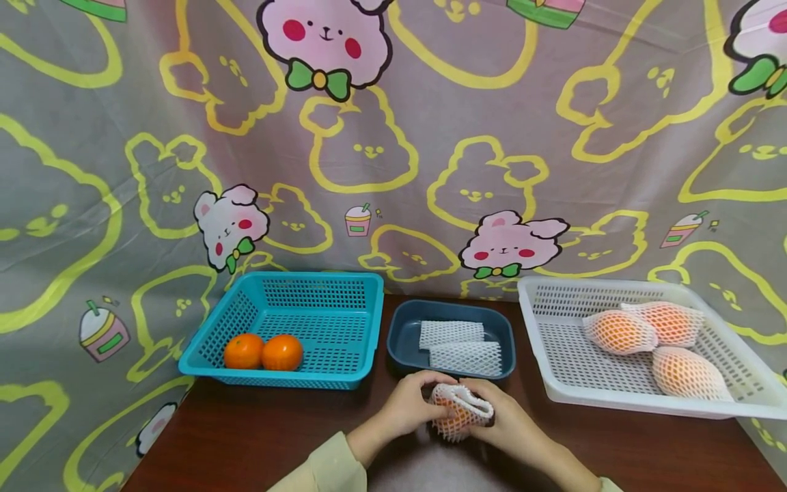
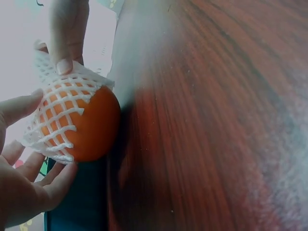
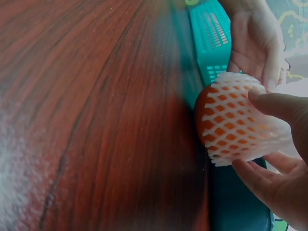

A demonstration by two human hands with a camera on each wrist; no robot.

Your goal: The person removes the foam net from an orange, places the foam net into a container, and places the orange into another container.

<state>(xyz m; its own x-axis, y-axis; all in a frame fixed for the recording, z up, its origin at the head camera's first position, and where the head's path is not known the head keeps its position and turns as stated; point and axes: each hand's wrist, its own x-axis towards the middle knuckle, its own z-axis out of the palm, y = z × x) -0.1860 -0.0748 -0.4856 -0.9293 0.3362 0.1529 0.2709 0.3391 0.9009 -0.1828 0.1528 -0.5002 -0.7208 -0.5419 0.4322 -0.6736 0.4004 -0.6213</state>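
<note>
Currently, we had both bare hands wrapped around one round, glossy orange fruit (image 2: 105,125), partly dressed in a stretchy white foam-net sleeve (image 3: 236,110). Our left hand (image 1: 412,402) grasped it from one side, thumb and fingertips pressing the net, while our right hand (image 1: 507,418) gripped the opposite side, its thumb also on the mesh. Between our fingers, the net's loose rim gaped at one end, and the wrist views showed bare orange skin at the other. We could not tell whether the fruit touched the dark brown wood-grain table (image 1: 184,437) below our fingers.

Just beyond our fingertips sat a dark blue rectangular tray (image 1: 403,335) holding two flat white foam nets (image 1: 451,333). Away to the left of our left fingers, a teal plastic lattice basket (image 1: 289,380) held two bare oranges (image 1: 283,352), touching each other. To the right of our right fingers, a white plastic lattice basket (image 1: 615,403) held three net-covered oranges (image 1: 619,332).

As we judged it, the work was a little past halfway: three fruits were covered, the one between our fingers was only partly so, and two remained bare, matched by two unused nets.
</note>
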